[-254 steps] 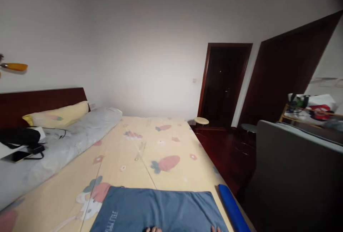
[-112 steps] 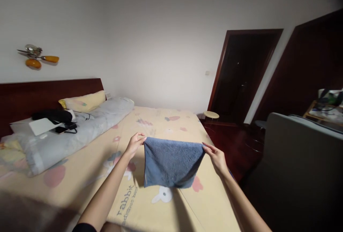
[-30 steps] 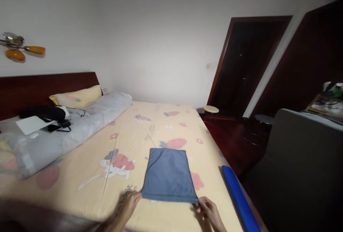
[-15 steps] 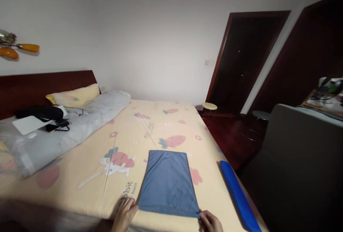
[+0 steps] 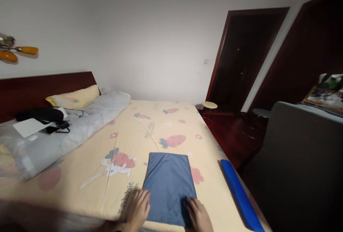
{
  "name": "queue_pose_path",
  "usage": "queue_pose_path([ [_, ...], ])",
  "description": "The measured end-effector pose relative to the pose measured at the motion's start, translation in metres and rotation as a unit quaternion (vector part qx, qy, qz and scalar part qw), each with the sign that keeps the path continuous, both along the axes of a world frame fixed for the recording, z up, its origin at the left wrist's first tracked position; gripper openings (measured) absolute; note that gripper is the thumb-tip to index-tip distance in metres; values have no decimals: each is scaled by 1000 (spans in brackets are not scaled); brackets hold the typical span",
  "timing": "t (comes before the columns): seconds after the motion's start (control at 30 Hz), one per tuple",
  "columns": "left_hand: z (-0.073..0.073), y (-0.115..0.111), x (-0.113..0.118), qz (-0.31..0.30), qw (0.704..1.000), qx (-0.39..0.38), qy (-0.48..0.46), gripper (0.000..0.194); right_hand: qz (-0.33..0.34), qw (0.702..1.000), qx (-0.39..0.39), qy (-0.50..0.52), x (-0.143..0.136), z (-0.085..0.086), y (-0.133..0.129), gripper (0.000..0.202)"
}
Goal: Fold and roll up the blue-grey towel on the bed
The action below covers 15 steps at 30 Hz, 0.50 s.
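blue cloth (image 5: 169, 183), one, flat on patterned bed (image 5: 91, 164).
left hand (image 5: 139, 207) at its left edge, fingers loosely spread; right hand (image 5: 199, 215) at its right edge, grip cannot be told; long blue object (image 5: 240, 194) along bed's right side.
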<state>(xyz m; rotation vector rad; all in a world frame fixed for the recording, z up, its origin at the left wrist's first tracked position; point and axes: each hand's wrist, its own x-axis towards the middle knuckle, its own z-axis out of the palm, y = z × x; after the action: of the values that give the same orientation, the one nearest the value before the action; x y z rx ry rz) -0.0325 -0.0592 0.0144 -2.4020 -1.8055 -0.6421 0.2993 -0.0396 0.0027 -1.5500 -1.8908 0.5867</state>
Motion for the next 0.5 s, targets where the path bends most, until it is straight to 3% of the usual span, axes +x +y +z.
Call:
queue_pose_path([
  [0.07,-9,20,41,-11,1000,6,5,66,22,999,16,-18,-42,-12,9,47],
  [0.13,-27,33,77,-23,1000,6,19,75,49,995,47,-68,-77,-26,13,53],
  [0.23,-57,38,98,-1,999,2,34,73,61,982,118,-133,-99,-49,15,62],
  [0.33,-74,27,72,19,999,17,41,71,53,975,151,-154,-77,-66,14,69],
  [0.5,-71,0,-4,40,993,74,88,70,-17,957,204,-206,-8,-92,6,71],
])
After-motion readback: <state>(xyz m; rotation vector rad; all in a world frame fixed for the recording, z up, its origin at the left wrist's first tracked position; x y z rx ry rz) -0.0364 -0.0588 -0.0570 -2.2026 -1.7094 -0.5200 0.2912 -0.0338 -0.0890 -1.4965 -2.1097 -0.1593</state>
